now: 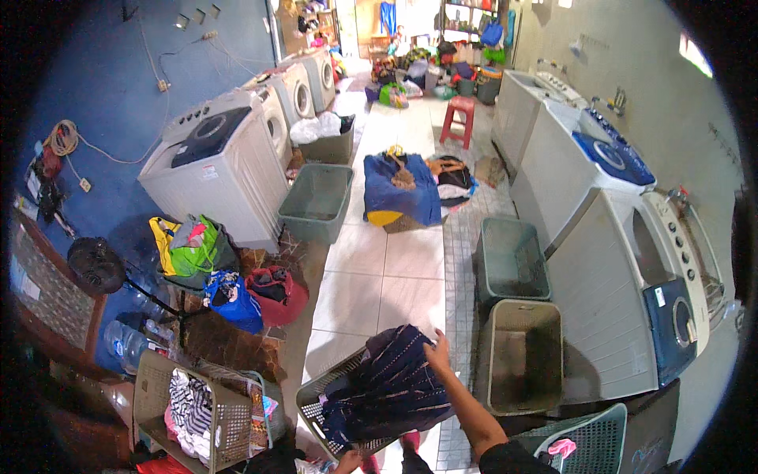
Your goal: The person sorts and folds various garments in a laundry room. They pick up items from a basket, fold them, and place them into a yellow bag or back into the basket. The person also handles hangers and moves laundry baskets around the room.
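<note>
A brown plastic laundry basket (312, 388) with perforated walls is low before me, its right side covered by cloth. Dark navy fabric with thin light stripes (385, 385) fills it and drapes over the far and right edges. At the bottom of the view, my left hand (348, 462) grips the basket's near rim, partly cut off by the frame. My right hand (437, 354) touches the fabric's right edge with thumb and fingers. Whether those fingers close on the cloth or on a rim under it is unclear.
Washing machines (219, 160) line the left wall, and more washers (598, 296) the right. A green basket (317, 198), a brown basket (524, 308) and a clothes-filled basket (234, 415) flank the tiled aisle. A blue cloth-covered load (402, 192) and a red stool (457, 112) stand ahead.
</note>
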Tool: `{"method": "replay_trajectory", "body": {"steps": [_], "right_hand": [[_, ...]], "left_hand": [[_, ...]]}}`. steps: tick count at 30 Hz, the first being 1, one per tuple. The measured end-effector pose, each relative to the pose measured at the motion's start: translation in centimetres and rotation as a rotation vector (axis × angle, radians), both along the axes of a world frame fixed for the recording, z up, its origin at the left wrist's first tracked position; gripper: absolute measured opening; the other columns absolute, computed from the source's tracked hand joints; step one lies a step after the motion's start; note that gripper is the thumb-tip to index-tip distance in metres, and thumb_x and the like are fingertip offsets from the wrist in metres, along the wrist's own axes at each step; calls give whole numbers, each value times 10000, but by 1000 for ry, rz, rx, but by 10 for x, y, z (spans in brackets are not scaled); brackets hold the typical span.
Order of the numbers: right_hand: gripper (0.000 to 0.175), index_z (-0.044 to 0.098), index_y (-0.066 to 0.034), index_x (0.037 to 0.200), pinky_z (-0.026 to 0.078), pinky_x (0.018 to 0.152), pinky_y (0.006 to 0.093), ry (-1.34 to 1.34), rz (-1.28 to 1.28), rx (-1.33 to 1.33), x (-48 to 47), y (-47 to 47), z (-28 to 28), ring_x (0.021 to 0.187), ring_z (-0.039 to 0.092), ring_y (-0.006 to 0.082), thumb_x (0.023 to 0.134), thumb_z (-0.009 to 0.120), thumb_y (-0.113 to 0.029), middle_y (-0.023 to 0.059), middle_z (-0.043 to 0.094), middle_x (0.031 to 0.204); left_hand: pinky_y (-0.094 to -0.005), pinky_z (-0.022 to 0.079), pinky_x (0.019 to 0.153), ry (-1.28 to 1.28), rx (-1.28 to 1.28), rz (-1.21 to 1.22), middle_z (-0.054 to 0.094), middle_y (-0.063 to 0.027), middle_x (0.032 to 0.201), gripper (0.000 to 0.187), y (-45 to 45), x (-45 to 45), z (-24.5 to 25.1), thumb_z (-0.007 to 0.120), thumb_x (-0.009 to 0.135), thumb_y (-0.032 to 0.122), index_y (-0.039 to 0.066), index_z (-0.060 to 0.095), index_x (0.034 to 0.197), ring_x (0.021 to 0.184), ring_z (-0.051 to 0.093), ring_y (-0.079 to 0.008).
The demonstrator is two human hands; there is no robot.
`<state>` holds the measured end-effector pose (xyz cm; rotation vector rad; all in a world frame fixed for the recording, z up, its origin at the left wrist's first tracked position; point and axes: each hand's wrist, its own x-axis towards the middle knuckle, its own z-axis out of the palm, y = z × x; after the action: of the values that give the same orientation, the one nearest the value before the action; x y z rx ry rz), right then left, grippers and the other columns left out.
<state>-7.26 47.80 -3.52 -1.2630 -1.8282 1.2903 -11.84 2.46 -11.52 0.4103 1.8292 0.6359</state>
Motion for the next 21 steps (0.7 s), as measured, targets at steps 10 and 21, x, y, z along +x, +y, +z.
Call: {"method": "replay_trajectory", "body": {"steps": [10,21], "right_hand": [[685,230,-33,1397,443,606,326,382,79,1036,-10,-137,507,738,518,239,802,568,4,177,522,1018],[900,-18,-38,1422,474,500,372,118,130,891,47,-303,554,528,581,265,802,630,-110,105,566,641]], "left_hand": [[-296,485,687,286,360,-85,631,-124,926,404,56,-29,100,543,864,244,34,465,1200,801,615,-185],[-386,470,810,273,254,-450,608,-204,1039,570,-42,-22,207,544,850,405,20,424,1253,957,597,-323]]}}
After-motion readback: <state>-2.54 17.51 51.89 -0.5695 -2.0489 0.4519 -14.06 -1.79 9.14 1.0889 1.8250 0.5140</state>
